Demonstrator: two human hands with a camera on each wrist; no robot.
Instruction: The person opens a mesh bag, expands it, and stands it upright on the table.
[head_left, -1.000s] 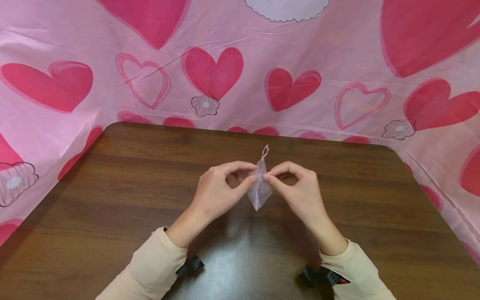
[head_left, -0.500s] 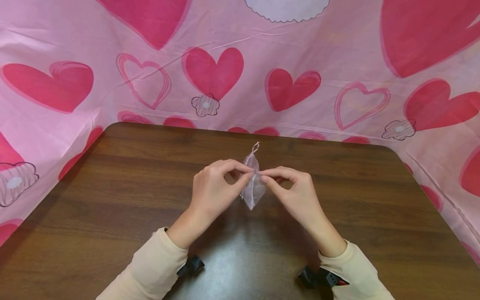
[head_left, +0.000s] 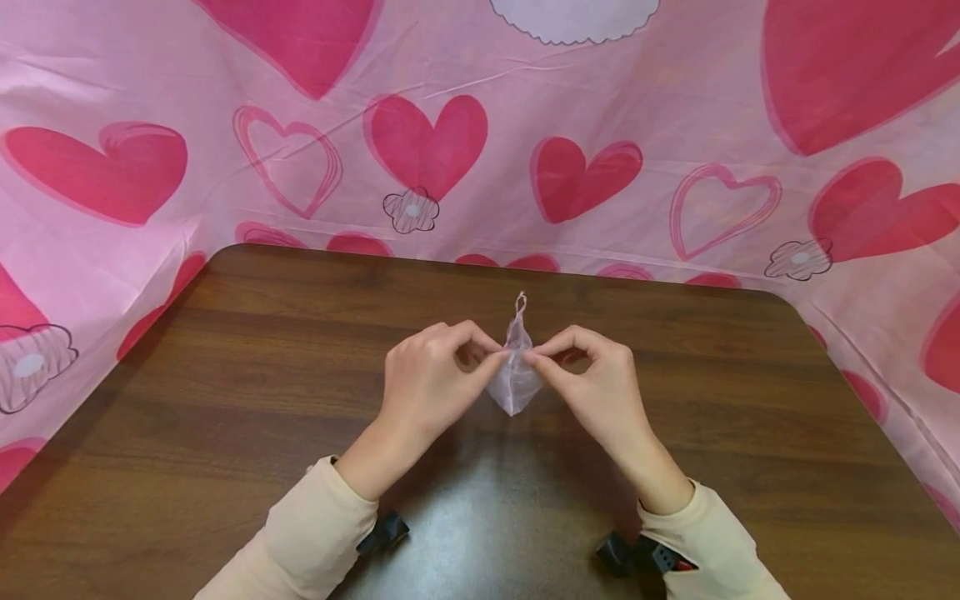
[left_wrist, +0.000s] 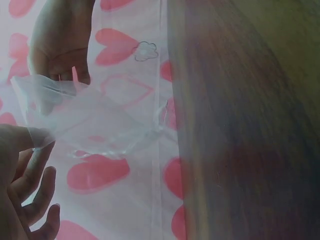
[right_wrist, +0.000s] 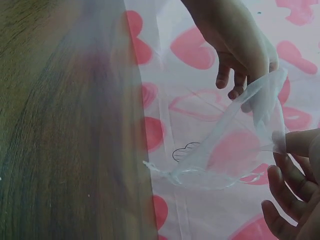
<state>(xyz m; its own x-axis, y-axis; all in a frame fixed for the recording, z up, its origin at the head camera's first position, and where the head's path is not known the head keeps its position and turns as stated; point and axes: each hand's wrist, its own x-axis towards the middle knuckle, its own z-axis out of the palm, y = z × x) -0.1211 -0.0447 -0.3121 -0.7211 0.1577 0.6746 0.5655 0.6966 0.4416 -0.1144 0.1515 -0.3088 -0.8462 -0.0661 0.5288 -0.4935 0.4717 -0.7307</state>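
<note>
Pinching the small sheer bag [head_left: 513, 387] with both hands, you hold it above the bench [head_left: 262, 350], roughly midway between the bench's left and right sides. Its string loop [head_left: 521, 302] points toward the bench's far edge. Your left grip [head_left: 431, 379] is clamped on one side of the bag, thumb and finger together; your right grip [head_left: 600, 383] is clamped likewise on the opposite side, the two just beside each other. No contents are visible through the fabric. Assessment: the bag should prove very light and limp, folding under slight pressure and offering no stiffness of its own. The thin weave may slip or crease as you handle it, and could snag or tear under a hard pull. Recommended hold: a shallow pinch at each edge, keeping the string loop slack and free of your fingers.
</note>
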